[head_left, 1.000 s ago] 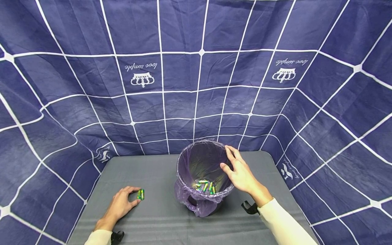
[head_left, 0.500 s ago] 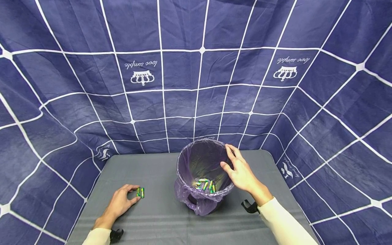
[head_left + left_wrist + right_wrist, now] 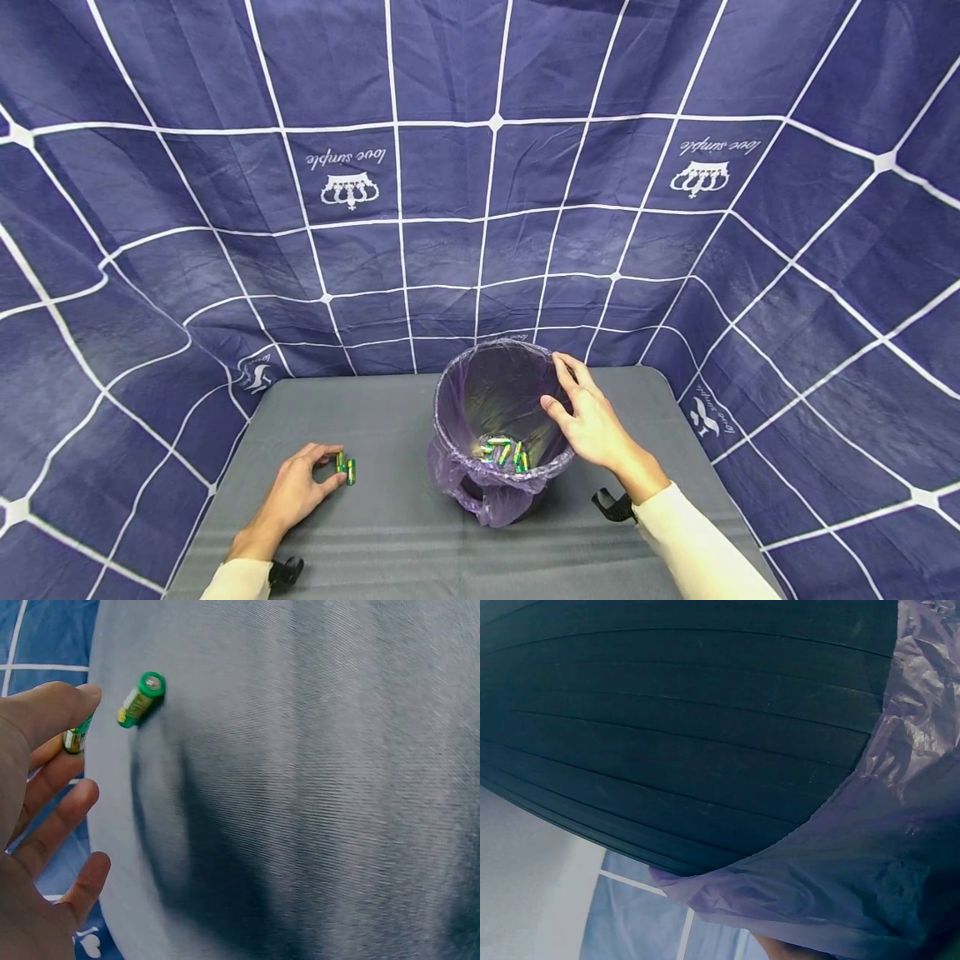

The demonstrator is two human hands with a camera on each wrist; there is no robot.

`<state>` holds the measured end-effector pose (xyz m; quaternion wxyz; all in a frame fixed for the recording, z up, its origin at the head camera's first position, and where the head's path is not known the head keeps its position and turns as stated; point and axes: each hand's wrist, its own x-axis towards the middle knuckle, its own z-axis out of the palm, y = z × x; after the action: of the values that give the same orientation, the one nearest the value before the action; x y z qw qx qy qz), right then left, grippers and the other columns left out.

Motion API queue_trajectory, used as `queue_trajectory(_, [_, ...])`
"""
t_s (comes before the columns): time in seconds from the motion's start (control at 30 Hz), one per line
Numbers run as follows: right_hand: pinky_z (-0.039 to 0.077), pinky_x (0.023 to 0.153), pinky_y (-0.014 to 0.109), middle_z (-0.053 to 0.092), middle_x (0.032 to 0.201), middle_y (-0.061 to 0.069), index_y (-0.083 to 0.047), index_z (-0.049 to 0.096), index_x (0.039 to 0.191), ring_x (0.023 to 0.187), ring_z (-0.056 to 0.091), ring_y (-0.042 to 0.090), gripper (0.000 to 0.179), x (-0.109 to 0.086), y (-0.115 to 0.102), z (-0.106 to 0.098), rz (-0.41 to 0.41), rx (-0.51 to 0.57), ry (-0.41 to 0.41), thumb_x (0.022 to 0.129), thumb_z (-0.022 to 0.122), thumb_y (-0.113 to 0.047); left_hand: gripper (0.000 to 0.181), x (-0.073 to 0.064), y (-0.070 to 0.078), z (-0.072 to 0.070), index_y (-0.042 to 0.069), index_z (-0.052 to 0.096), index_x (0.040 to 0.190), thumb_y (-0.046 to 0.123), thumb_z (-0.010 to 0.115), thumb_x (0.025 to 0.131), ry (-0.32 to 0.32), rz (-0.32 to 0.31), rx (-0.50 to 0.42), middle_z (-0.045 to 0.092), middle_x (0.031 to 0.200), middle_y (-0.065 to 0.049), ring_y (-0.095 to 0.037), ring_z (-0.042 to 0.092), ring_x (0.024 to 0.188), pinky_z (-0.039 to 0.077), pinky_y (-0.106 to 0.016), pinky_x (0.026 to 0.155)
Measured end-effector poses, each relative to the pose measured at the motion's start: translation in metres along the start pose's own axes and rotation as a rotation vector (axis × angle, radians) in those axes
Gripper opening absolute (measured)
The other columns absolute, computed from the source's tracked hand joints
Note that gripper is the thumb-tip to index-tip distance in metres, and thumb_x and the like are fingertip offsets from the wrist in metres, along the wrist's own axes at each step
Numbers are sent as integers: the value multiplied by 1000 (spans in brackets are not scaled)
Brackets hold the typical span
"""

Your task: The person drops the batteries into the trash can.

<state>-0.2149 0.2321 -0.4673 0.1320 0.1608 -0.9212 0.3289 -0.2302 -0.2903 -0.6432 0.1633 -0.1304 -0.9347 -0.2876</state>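
My left hand (image 3: 296,487) is low over the left of the grey table and pinches a green and yellow battery (image 3: 77,736) between thumb and index finger. The other fingers spread loosely in the left wrist view. Just beside the fingertips, a second battery (image 3: 351,472) lies on the table. My right hand (image 3: 596,421) holds the right rim of a dark trash bin (image 3: 690,750), its thumb over the inner side. A purple bag (image 3: 495,500) lines the bin and folds out over the rim. Several green and yellow batteries (image 3: 504,454) lie inside. The right wrist view shows mostly the bin's ribbed outside.
The grey table (image 3: 390,533) carries the bin right of its middle. A blue cloth (image 3: 442,175) with white grid lines stands as walls behind and at both sides. Black straps (image 3: 613,506) sit at both wrists.
The two batteries at my left hand lay side by side; now the pinched one sits farther back than the other. My left hand has moved slightly away from me. The right hand stays put.
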Motion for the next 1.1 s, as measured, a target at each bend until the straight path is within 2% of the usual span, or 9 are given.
queue_trajectory(0.2, [42,135,70,40,183,25,9,41,175,168,49,50,76,0,0,0,-3,-5,0,113,69,-27,50,8,12,-7,7,86,126,7,106,80,41,47,-17,85,115,-5,-35,85,103,66,-46,91])
queue_trajectory(0.47, [42,136,70,40,184,24,8,40,175,168,48,50,77,-1,1,1,6,-8,-6,114,68,-28,51,19,28,-17,11,86,122,7,108,76,133,159,-8,84,111,-1,-30,81,96,63,-40,80])
queue_trajectory(0.53, [42,136,70,40,184,24,8,40,175,168,48,49,76,-1,1,1,7,-8,-4,115,68,-28,52,22,33,-19,11,87,122,7,108,75,147,185,-3,84,111,-1,-28,80,95,62,-39,81])
queue_trajectory(0.67, [42,135,70,40,184,24,8,40,176,168,49,50,76,-1,1,0,10,-10,-1,115,68,-29,53,26,40,-24,12,87,123,6,108,75,158,219,-5,85,111,-1,-28,80,96,60,-32,85])
queue_trajectory(0.93, [42,134,71,40,184,24,8,40,175,168,49,50,76,-2,2,1,9,-5,2,115,68,-28,51,32,59,-33,13,87,125,8,107,78,147,232,-10,85,115,1,-25,81,98,54,-16,91])
queue_trajectory(1.0, [43,134,71,40,184,24,8,40,175,168,49,50,76,-3,2,1,8,-4,3,115,68,-27,51,33,64,-35,13,87,124,7,107,78,150,243,-8,85,116,1,-26,81,98,55,-17,91])
queue_trajectory(1.1, [42,134,71,40,184,24,8,40,175,168,49,50,75,-3,2,1,5,-4,3,115,68,-27,52,36,72,-38,12,87,125,6,107,77,155,260,1,85,116,1,-26,82,98,60,-25,88])
